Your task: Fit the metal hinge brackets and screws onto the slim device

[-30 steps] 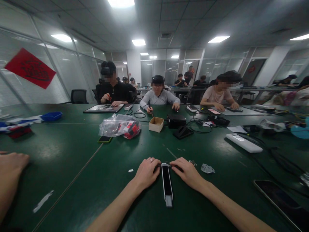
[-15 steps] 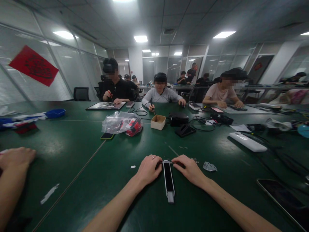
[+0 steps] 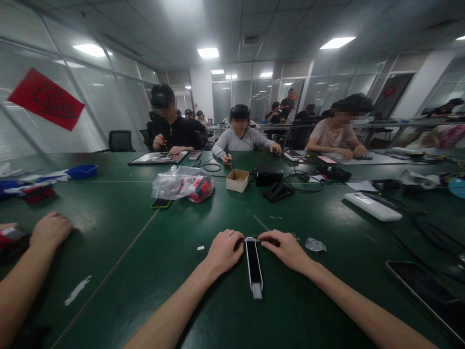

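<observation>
A slim, long device (image 3: 255, 264) with a black face and white frame lies on the green table, a pale grey tab (image 3: 257, 291) sticking out at its near end. My left hand (image 3: 225, 249) rests at the far left corner of the device, fingers curled in and a ring on one of them. At the opposite corner, my right hand (image 3: 285, 247) pinches with thumb and fingers near a small dark part. What exactly the fingertips grip is partly hidden. Right of my right hand lie a crumpled grey piece (image 3: 315, 244) and some tiny metal bits.
Another person's hand (image 3: 53, 231) is at the left, beside a red and black object (image 3: 12, 237). Ahead are a plastic bag with red items (image 3: 183, 184), a small open box (image 3: 237, 182) and a black box (image 3: 268, 175). A white power bank-like block (image 3: 372, 206) and a phone (image 3: 425, 295) lie right.
The neighbouring person's hand on the left has shifted right, and the red and black object beside it shows more. My own hands stay at the device's far end; the view has tilted slightly.
</observation>
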Action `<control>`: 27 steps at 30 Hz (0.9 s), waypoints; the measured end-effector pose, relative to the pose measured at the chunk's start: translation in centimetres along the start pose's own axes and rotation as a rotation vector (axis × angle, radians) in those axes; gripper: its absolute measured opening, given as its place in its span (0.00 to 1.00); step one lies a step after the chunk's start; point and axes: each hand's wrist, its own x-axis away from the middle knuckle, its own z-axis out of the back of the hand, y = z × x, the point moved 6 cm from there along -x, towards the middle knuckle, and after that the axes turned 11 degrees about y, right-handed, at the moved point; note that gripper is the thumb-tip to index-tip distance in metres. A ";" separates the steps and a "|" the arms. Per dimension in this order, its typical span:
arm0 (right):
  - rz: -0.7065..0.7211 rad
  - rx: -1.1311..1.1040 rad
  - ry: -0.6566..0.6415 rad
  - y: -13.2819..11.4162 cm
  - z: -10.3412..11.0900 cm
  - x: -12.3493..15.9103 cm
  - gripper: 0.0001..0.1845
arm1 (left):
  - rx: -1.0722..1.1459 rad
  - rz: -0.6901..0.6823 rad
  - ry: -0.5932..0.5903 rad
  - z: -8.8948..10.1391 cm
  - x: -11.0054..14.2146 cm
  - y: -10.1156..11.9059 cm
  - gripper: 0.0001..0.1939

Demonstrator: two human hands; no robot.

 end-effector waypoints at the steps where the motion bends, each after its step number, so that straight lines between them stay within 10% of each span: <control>1: -0.007 -0.009 0.003 0.1 0.0 0.0 0.11 | -0.001 -0.001 0.002 0.0 0.0 0.0 0.08; 27: -0.025 -0.026 0.003 -0.8 -0.5 -0.4 0.10 | -0.005 0.033 0.002 0.0 -0.1 0.0 0.08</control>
